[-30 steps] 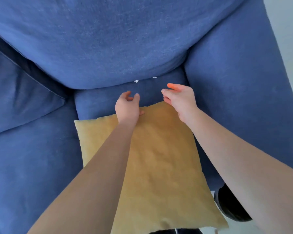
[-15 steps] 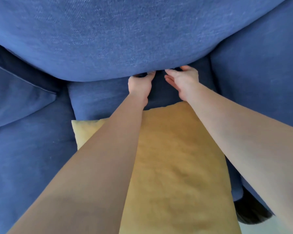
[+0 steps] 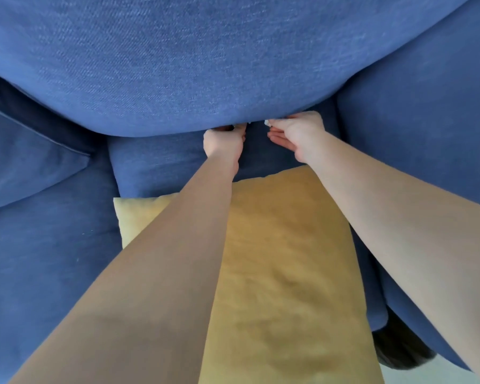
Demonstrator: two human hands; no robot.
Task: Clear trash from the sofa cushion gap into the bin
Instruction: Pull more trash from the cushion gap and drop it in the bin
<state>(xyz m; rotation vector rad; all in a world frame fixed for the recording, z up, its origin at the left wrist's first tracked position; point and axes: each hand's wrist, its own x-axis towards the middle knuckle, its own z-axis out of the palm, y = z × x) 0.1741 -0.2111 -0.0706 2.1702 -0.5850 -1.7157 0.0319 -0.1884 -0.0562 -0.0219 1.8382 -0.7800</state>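
A small white scrap (image 3: 267, 122) shows in the upper middle of the frame, right at the seam where the blue back cushion (image 3: 178, 65) meets the seat cushion (image 3: 161, 162). It sits at the fingertips of the right hand (image 3: 297, 137), which has the thumb and first finger pinched together on it – the other fingers are curled loosely below. Another tiny white bit (image 3: 249, 122) is visible just left of it, in the gap between the two hands. The left hand (image 3: 224, 144) reaches into the same seam, its fingertips hidden under the back cushion, so I cannot tell if it grips something. Below the hands, a yellow pillow (image 3: 283, 259) lies on the seat, partly under both forearms. At the right edge stands the sofa armrest (image 3: 427, 148) – a dark object (image 3: 399, 350), too unclear to identify, is in the lower right corner
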